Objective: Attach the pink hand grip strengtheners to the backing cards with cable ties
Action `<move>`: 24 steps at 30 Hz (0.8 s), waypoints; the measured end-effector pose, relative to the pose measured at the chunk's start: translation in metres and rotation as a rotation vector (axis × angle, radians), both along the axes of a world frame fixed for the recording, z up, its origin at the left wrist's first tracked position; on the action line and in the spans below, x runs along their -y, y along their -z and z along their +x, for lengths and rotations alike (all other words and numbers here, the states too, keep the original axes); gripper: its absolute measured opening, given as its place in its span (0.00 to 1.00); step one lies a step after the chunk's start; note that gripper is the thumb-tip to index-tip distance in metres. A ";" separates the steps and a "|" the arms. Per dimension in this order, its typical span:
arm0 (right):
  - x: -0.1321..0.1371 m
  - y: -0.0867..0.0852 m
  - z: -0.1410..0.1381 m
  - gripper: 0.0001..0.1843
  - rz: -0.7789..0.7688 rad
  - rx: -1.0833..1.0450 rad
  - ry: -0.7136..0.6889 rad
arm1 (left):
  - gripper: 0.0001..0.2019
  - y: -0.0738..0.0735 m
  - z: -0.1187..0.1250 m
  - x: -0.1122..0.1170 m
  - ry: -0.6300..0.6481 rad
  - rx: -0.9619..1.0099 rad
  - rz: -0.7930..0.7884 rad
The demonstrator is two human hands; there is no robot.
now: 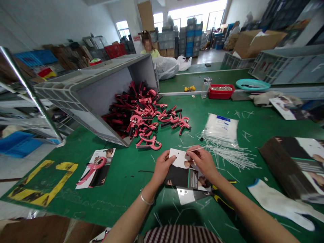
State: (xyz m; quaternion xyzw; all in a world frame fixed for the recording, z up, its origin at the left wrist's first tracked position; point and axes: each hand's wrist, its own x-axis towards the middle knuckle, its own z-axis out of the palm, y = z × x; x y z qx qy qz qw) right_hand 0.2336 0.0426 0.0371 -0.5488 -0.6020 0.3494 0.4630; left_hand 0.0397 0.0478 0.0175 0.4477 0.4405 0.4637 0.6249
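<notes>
My left hand [162, 167] is closed on the left edge of a printed backing card [178, 173], its thumb on the front. At the card's white top, which has small punched holes, my right hand [201, 162] pinches a thin white cable tie [195, 149]. Whether the tie passes through a hole I cannot tell. Beneath lies another card [185, 197], partly covered. To the left, a pink hand gripper [94, 167] rests on a card [107, 172]. Loose cable ties [231, 157] spread beyond my right hand, beside a clear bag of them [220, 130].
A tipped grey crate [83, 98] spills pink-and-black hand grippers [144, 111] onto the green table. On the right are a stack of cards [298, 168], a white glove [275, 202] and yellow-black pliers [222, 199]. A red tray [221, 91] stands behind. Another person [149, 47] sits beyond.
</notes>
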 end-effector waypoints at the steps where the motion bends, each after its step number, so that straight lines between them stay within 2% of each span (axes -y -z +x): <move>1: 0.001 0.001 0.000 0.11 0.001 0.004 -0.010 | 0.18 -0.001 0.001 0.001 -0.004 0.001 0.007; 10: 0.005 -0.006 -0.004 0.09 0.100 0.181 -0.016 | 0.19 -0.002 0.001 -0.001 -0.022 -0.062 0.054; 14: -0.002 -0.002 -0.006 0.08 0.157 0.212 -0.040 | 0.21 -0.003 0.002 0.000 -0.024 -0.108 0.033; 16: -0.009 0.000 -0.006 0.07 0.181 0.233 -0.095 | 0.22 -0.004 0.003 0.000 -0.024 -0.119 0.050; 18: -0.015 0.001 -0.004 0.07 0.140 0.213 -0.189 | 0.22 -0.005 0.003 0.001 -0.013 -0.103 0.068; 20: -0.017 0.000 -0.002 0.09 0.026 0.138 -0.283 | 0.21 -0.005 0.002 0.001 -0.002 -0.083 0.067; 24: -0.012 0.004 0.003 0.11 -0.160 -0.014 -0.352 | 0.25 0.005 -0.004 0.001 0.059 0.111 -0.087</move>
